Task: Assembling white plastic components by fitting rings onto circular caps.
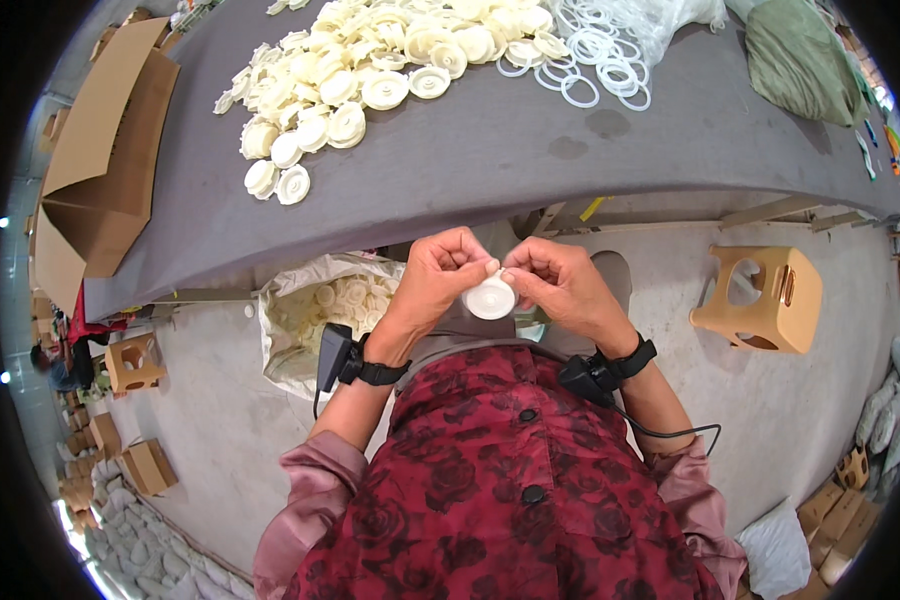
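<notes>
A round cream plastic cap [491, 298] hangs between my hands in front of my lap, pinched at its far rim. My left hand [440, 272] grips its left side with thumb and forefinger. From the other side my right hand [562, 284] pinches the rim with its fingertips, close to the left thumb. Whether a ring sits on the rim is too small to tell. Beyond the hands, a heap of similar cream caps [385, 90] covers the far part of the grey-covered table [450, 155]. Clear plastic rings [618, 75] lie loose to the right of the heap.
An open sack [282, 335] of cream caps stands on the floor at my left. An open cardboard box [105, 150] is at the table's left end. A green cloth bag [802, 62] rests at its far right. One tan stool [770, 300] stands on the right.
</notes>
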The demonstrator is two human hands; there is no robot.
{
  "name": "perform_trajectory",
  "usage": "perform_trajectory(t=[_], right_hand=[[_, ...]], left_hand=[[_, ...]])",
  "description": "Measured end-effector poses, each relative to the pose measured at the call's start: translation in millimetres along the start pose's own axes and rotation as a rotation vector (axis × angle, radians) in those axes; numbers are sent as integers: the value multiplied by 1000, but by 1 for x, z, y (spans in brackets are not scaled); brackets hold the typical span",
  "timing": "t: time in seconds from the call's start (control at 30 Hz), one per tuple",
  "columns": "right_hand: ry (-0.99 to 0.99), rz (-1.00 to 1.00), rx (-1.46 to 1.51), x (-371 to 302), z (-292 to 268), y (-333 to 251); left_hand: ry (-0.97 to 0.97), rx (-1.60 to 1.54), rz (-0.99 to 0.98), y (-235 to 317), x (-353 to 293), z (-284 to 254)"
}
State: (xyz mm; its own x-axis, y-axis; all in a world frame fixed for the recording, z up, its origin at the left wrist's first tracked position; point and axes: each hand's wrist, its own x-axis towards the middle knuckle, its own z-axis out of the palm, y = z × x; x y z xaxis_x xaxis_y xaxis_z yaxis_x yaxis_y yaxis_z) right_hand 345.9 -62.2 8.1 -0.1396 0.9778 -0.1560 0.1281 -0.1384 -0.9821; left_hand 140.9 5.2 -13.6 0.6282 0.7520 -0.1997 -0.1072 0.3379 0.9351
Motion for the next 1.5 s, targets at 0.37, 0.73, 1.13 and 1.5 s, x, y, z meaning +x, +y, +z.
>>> perform_trajectory(t=[0.37, 0.73, 1.13, 1.5], right_hand=[[25, 30, 755, 6, -2, 22], [247, 3, 952, 3, 30, 30], [123, -104, 418, 10, 10, 24], [217, -19, 893, 8, 35, 29]], left_hand=[[-118, -475, 36, -3, -1, 4], [126, -183, 185, -11, 5, 32], [-40, -32, 115, -3, 0, 18], [19, 58, 152, -7, 2, 13]])
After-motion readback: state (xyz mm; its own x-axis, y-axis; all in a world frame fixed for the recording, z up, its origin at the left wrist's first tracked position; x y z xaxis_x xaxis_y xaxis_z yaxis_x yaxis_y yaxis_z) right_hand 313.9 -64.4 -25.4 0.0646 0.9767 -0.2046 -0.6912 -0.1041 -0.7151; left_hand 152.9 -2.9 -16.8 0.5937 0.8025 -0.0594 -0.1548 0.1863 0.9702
